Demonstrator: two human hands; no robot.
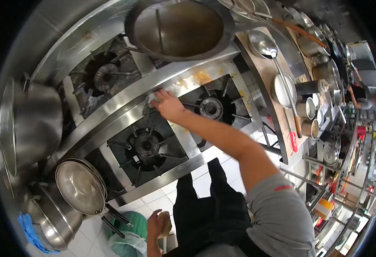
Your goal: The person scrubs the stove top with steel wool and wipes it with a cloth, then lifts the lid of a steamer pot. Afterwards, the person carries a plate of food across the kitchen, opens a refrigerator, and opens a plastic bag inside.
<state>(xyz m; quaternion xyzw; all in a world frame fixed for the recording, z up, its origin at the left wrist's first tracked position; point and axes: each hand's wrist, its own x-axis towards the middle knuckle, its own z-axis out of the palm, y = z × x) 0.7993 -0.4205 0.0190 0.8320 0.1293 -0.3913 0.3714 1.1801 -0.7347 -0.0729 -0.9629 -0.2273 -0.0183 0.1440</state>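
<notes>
- Your right hand (168,107) has its fingers bent close together, pressing a pale pad (151,100) onto the steel ledge (133,110) between the front and back burners.
- A dark, speckled patch (149,112) sits just below the pad. You can't tell if it is suds or more scrubber.
- Your left hand (155,227) hangs low by your legs, fingers curled around a tan lump (166,222). What it is, you can't tell.
- It looks like a wiping job partly done. The ledge left of your right hand looks shiny, but orange stains (202,77) on the right seem left to do. The front burner (146,144) looks dark and crusty.
- Past your hand, the big wok (132,25) has what looks like brown liquid (192,30) in it, with a thin bar across.
- On the right, a small pot (310,128) has something brownish inside, too small to name.
- On the left, pans (80,187) are stacked up. You can't see inside the tall pot (40,124).
- Down low, the green bin (130,219) stands near a clear bag (130,245).
</notes>
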